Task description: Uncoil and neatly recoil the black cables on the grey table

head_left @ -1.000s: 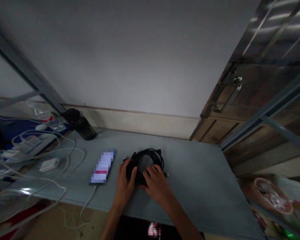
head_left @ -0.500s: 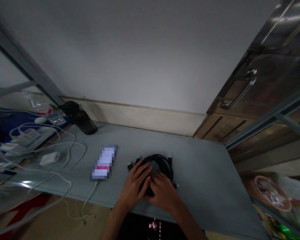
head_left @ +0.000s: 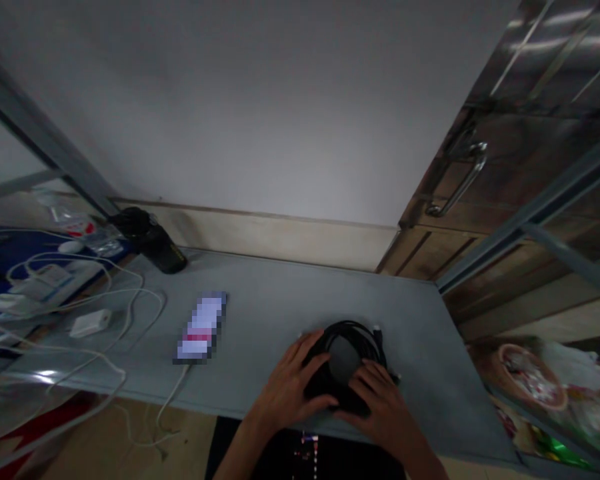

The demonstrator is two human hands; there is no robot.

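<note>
A grey tabletop runs along a pale wall, with a dark metal-faced cabinet door and its curved chrome handle to the right. On the tabletop's near side, right of centre, lies a coil of black cable, with a small plug end poking out at its right. Both hands cup the coil from the near side. The left hand sits over its left part and the right hand over its right part, fingers spread and touching the cable. How tightly they grip, I cannot tell. Well left of them lie a smartphone with a pixelated screen and a white cable running off the table edge. Farther left are a white charger and, at the back, a black bottle lying on its side.
</note>
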